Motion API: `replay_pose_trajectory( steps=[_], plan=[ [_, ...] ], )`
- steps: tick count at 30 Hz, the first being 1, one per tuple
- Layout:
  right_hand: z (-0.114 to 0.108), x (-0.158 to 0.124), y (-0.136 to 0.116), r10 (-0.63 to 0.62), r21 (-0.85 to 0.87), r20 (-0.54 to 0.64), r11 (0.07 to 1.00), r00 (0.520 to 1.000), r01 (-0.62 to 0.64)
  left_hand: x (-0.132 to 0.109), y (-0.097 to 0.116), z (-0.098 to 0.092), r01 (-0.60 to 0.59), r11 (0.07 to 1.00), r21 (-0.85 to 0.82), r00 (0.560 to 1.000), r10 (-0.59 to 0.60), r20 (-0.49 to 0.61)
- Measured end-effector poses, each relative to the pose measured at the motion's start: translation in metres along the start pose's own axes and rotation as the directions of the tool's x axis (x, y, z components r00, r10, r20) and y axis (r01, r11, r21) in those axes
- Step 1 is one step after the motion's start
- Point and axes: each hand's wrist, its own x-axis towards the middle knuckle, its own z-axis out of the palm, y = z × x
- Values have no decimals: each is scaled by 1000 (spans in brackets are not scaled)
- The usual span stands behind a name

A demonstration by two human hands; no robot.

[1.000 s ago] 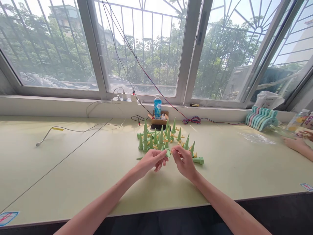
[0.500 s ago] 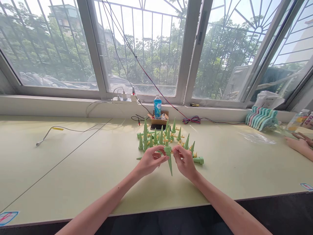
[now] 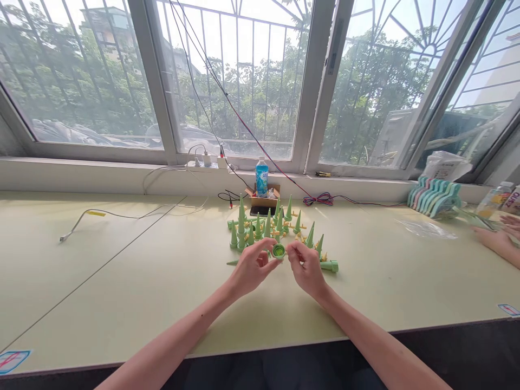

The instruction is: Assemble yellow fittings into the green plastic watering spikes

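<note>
Between thumb and fingers, my left hand (image 3: 255, 264) grips a green plant watering spike (image 3: 278, 251) by its collar. Its round open end faces me, so the pointed shaft is hidden behind it. My right hand (image 3: 304, 265) is closed in a pinch right beside the collar; whatever its fingertips hold is hidden. Just beyond both hands stand several green watering spikes (image 3: 268, 223), points up, many with small yellow valves (image 3: 300, 226). One spike (image 3: 330, 266) lies on its side to the right of my right hand.
Behind the spikes are a dark phone (image 3: 261, 210), a small cardboard box (image 3: 264, 201) and a blue bottle (image 3: 262, 179). Coiled cable (image 3: 319, 199) and small hangers (image 3: 434, 196) lie further right. Another person's hands (image 3: 498, 238) rest at the right edge. A white cable (image 3: 134, 217) crosses the table's left.
The held spike has tipped: its point hung down toward me before, and now its open end faces me. Both hands stay nearly in place. The other person's hands shifted slightly.
</note>
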Motion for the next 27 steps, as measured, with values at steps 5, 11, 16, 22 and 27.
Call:
replay_pose_trajectory(
  steps=[5, 11, 16, 22, 27],
  plan=[
    [0, 0, 0, -4, -33, -63, 999, 998, 2, 3, -1, -2, 113, 980, -163, 990, -97, 104],
    [-1, -2, -1, -99, -82, -15, 992, 995, 97, 6, 1, -5, 403, 838, -369, 900, -289, 326],
    [-2, -3, -2, -168, -77, 48, 982, 985, 172, 4, 4, -7, 463, 770, -439, 864, -282, 417],
    [-2, -3, -4, -191, -103, 39, 975, 981, 194, 4, 6, -8, 452, 767, -456, 870, -265, 415],
    [-2, -3, -2, -216, -103, 33, 970, 976, 219, 4, 8, -11, 401, 807, -434, 888, -227, 400]
  ],
)
